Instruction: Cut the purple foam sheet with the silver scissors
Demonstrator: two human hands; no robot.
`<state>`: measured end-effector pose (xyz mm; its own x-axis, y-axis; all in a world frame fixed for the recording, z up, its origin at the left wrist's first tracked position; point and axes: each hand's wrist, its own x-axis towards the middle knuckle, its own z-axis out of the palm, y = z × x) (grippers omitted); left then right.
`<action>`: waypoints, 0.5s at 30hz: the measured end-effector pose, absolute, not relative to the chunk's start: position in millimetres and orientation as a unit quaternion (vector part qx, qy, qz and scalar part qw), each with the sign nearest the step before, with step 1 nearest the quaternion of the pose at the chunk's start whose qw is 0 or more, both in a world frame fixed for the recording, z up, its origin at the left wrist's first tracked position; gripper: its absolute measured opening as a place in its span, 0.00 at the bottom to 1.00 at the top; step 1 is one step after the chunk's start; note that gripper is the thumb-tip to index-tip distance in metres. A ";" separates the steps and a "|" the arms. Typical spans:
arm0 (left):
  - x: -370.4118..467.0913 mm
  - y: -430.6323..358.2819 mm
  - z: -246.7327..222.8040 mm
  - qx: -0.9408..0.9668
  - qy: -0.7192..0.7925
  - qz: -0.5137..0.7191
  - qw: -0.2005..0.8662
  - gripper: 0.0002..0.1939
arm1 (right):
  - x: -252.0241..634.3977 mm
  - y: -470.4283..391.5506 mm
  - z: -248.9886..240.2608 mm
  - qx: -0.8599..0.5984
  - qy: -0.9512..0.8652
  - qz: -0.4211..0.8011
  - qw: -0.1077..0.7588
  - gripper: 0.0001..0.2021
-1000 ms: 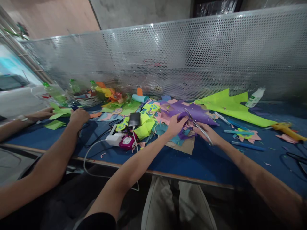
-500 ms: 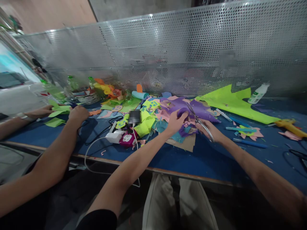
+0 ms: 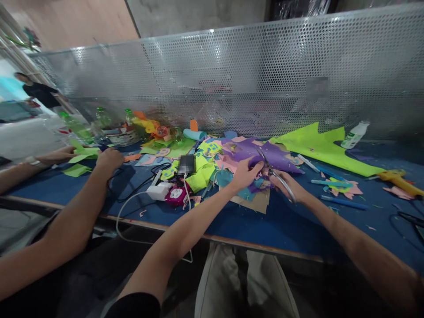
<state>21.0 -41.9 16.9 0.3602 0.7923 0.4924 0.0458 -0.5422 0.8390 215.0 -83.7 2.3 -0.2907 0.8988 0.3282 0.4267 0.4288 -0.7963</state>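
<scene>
My left hand pinches the near edge of a purple paper sheet that lies on a pile of coloured paper scraps. My right hand grips a pair of metal scissors, blades pointing away from me into the purple sheet just right of my left fingers. Both hands work over the middle of a blue table.
A co-worker's two hands rest on green paper at the left. A white charger, cables and a pink gadget lie left of the pile. A large lime sheet, white bottle, yellow glue gun, pens and a perforated metal screen are beyond.
The view bobbed slightly. My hands stay on the purple sheet and scissors, with the blades a little further into the paper. The co-worker's hands have hardly moved.
</scene>
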 end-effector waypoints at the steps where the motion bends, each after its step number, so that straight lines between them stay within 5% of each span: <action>1: 21.2 -42.4 16.8 0.729 0.284 0.489 0.384 0.17 | 214.7 -84.2 2.4 -0.444 -0.746 0.296 0.398 0.20; 15: 19.4 -44.4 21.1 0.740 0.290 0.494 0.352 0.18 | 216.5 -85.0 4.5 -0.446 -0.747 0.297 0.393 0.19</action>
<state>19.4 -44.4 21.1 0.3424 0.7777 0.5272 0.0814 -0.5835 0.8080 216.5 -85.0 4.5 -0.2931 0.9001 0.3225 0.4323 0.4256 -0.7950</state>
